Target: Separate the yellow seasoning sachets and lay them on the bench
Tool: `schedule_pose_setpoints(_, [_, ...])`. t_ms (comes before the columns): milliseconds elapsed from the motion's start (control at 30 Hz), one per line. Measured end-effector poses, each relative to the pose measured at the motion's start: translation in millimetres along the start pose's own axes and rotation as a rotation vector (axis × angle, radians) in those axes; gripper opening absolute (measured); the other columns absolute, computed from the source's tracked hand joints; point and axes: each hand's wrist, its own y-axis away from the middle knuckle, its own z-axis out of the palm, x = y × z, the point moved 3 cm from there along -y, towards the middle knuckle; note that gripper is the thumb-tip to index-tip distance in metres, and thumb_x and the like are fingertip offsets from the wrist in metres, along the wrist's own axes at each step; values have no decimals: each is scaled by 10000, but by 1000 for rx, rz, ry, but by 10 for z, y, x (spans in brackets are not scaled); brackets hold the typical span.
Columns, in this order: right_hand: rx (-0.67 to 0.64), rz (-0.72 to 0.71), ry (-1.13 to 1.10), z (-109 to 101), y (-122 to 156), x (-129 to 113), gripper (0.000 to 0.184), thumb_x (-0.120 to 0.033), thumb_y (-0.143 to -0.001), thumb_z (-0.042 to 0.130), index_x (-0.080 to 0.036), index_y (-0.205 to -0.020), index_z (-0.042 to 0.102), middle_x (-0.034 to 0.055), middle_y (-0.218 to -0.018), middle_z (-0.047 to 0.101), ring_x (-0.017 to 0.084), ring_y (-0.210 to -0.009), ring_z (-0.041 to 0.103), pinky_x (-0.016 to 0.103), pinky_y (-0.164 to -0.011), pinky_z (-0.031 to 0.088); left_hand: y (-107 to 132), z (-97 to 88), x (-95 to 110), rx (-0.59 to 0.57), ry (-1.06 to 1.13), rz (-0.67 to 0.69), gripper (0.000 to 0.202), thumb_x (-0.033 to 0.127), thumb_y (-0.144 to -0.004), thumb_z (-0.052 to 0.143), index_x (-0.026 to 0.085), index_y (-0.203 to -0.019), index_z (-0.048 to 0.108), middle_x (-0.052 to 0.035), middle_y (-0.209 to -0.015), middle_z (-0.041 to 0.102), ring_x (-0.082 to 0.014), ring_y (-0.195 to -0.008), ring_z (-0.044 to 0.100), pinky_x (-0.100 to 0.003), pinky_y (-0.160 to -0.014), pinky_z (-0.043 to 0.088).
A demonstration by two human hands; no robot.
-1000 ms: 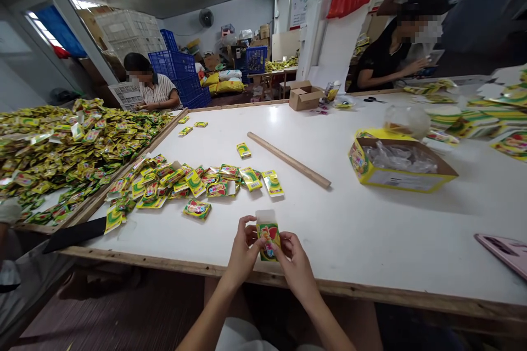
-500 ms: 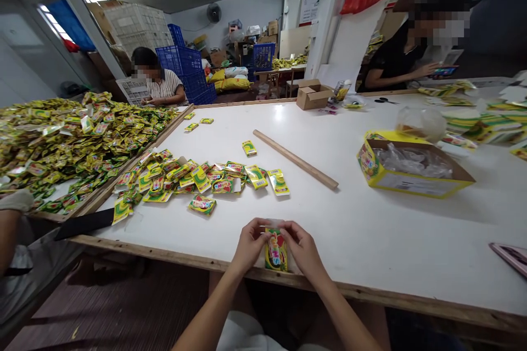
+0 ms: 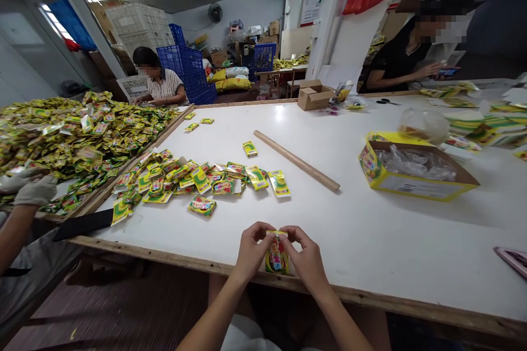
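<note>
My left hand [image 3: 250, 249] and right hand [image 3: 307, 255] pinch the top edge of a small yellow packet [image 3: 276, 256], held upright between them above the near edge of the white tabletop [image 3: 370, 241]. Loose packets [image 3: 197, 178] lie scattered to the left; a wooden stick [image 3: 297, 160] lies beyond.

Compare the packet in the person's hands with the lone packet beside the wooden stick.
The held packet stands upright, pinched at its top by the left hand and right hand; the lone packet lies flat, untouched. The held packet is at the table edge; the lone packet sits mid-table by the wooden stick. Both are small yellow sachets.
</note>
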Motion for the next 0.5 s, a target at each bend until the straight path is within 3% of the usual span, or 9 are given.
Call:
schedule_pose_setpoints(133, [-18,1,-38,-12,-34,-17,359,-541,-834,588,-184,-845,633,62,-773,654,232,-752,598,337,-721,484,-31,-10,-13,29,8,-17,175,323,-769,683,150,-795,673,-13,-669,635,-130,-621,550,-234,-605,435])
schedule_pose_setpoints(367, [-104,-10,-135,48,56,38,350,-533,-853,583,-195,-912,650,61,-877,671,232,-812,637,321,-728,526,113,-51,-97,-78,-27,5,236,359,-792,672,167,-925,707,-72,-878,715,-202,-797,638,-308,-746,505])
schedule_pose_setpoints(433, [-95,-17,-138,-32,120,29,339,-526,-854,580,-201,-923,650,63,-908,672,233,-826,642,318,-735,534,150,-54,-109,-102,-64,26,254,351,-824,635,180,-1003,692,-80,-928,711,-213,-839,644,-328,-773,512])
schedule_pose_setpoints(500, [22,-30,-67,-226,223,24,327,-526,-844,586,-214,-917,654,61,-924,674,238,-834,640,312,-726,538,139,-144,-107,-98,-162,71,291,335,-850,598,209,-1107,650,-84,-1020,692,-219,-899,640,-346,-807,511])
